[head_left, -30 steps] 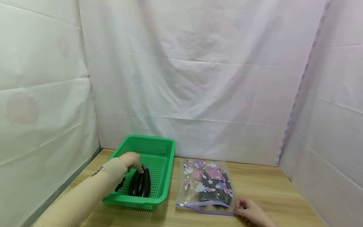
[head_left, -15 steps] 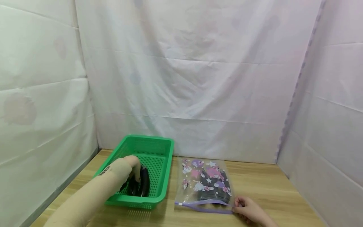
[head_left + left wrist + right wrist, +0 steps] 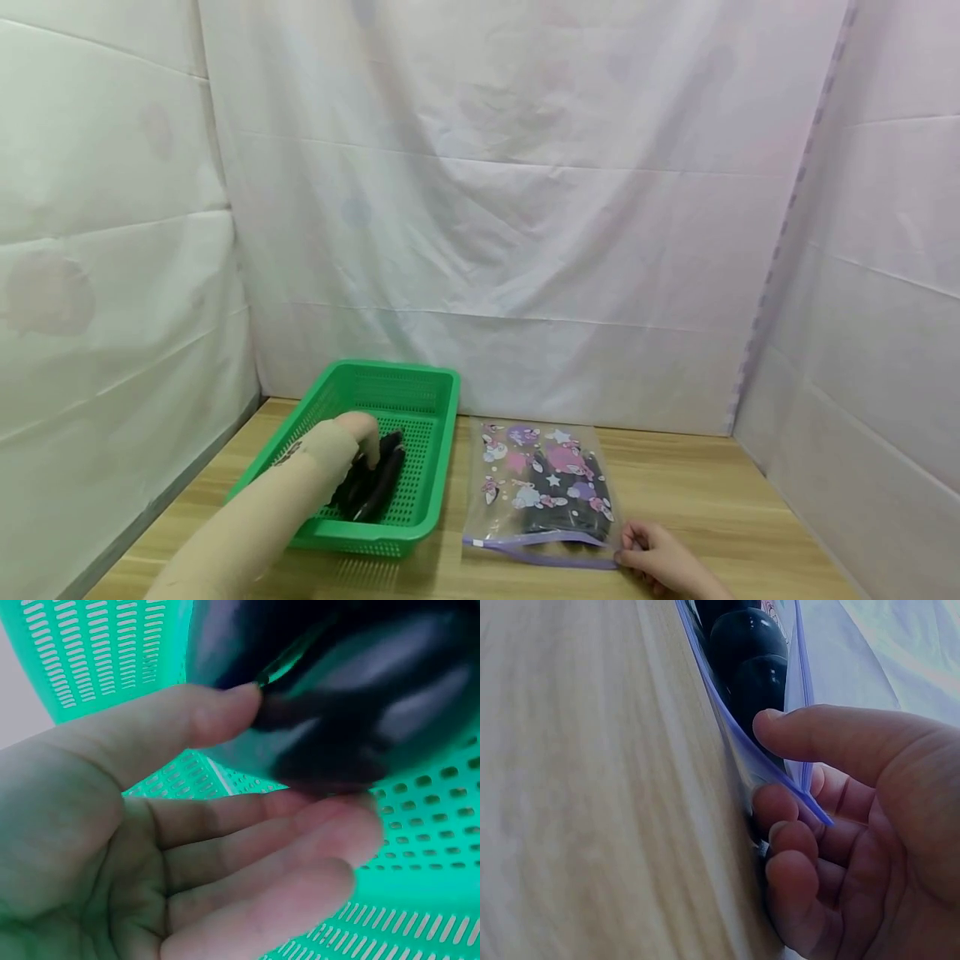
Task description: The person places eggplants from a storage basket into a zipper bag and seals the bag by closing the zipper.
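My left hand (image 3: 362,432) is down in the green basket (image 3: 448,442), among the dark eggplants (image 3: 388,482). In the left wrist view its thumb lies on one side of a glossy eggplant (image 3: 367,697) and the fingertips reach under the other side, pinching it. On the table to the right lies a clear zip bag (image 3: 495,504) with cartoon prints and a purple zip edge, its mouth facing me. Several dark, shiny eggplants (image 3: 748,637) show inside that bag. My right hand (image 3: 654,557) pinches the right corner of the bag's mouth, holding the lips slightly parted.
The basket's tall perforated walls surround the left hand. The wooden table (image 3: 720,508) extends to the right of the bag. White cloth (image 3: 480,233) hangs behind, with more cloth along both sides.
My left hand has reached down among the eggplants from above and taken hold. The eggplants in the basket have shifted and now lie slanted rightward. The right hand stays at the bag's corner.
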